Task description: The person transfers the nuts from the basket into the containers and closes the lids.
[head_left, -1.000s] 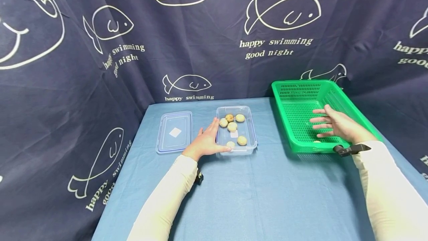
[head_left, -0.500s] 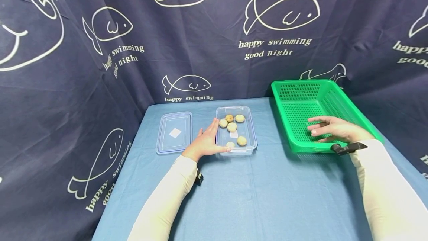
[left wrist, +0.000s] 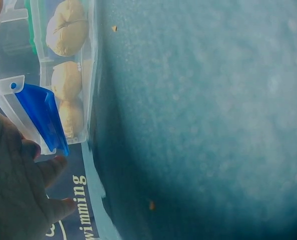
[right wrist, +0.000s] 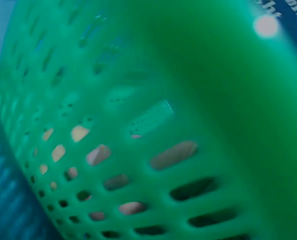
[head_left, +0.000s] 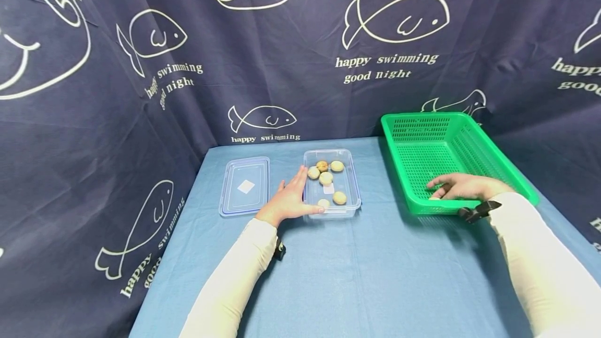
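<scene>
Several tan walnuts lie in a clear plastic box, which has a blue-edged locking flap. My left hand rests along the box's left side, fingers extended and thumb at its front rim. Inside the green basket, my right hand is low behind the front wall with its fingers curled. A pale walnut shows at those fingertips, mostly hidden by the rim. The right wrist view looks through the slotted wall, where bits of fingers and a pale surface show.
A clear lid with a blue seal lies left of the box. The blue cloth-covered table stretches in front, with a dark fish-print curtain behind. The basket's raised rim stands before my right wrist.
My right hand has gone down into the basket's front part and its spread fingers have curled in around the pale walnut. My left hand and the box have stayed put.
</scene>
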Tool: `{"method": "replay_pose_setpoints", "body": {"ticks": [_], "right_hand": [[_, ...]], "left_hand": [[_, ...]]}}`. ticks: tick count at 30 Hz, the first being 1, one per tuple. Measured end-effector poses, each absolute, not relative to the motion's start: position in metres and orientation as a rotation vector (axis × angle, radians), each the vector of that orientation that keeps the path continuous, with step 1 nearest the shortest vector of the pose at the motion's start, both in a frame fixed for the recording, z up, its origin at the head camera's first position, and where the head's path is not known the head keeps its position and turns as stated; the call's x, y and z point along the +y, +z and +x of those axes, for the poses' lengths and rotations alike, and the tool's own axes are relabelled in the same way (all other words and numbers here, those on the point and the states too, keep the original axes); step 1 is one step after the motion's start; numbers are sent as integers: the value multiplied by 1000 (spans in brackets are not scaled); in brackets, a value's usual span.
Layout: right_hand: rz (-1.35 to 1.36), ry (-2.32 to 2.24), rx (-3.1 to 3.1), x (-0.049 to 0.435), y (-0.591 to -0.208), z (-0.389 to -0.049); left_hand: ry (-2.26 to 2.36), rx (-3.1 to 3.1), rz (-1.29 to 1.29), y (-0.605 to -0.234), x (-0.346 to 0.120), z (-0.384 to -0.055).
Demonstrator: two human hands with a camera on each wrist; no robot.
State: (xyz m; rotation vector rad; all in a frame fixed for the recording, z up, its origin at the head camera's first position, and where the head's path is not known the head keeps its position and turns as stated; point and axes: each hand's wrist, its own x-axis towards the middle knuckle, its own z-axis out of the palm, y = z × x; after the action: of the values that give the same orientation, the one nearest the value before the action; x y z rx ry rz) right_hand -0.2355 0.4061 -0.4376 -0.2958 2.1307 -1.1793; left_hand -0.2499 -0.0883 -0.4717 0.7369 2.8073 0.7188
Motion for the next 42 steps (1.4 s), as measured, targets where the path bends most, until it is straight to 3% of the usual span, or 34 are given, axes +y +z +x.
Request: {"method": "replay_pose_setpoints", "body": {"ticks": [16, 42], "right_hand": [[-468, -1085, 2236, 395, -439, -234], [-399, -1009, 2321, 359, -432, -239]], "left_hand": [[697, 2814, 744, -474, -88, -249], [699, 2820, 744, -475, -88, -251]]}}
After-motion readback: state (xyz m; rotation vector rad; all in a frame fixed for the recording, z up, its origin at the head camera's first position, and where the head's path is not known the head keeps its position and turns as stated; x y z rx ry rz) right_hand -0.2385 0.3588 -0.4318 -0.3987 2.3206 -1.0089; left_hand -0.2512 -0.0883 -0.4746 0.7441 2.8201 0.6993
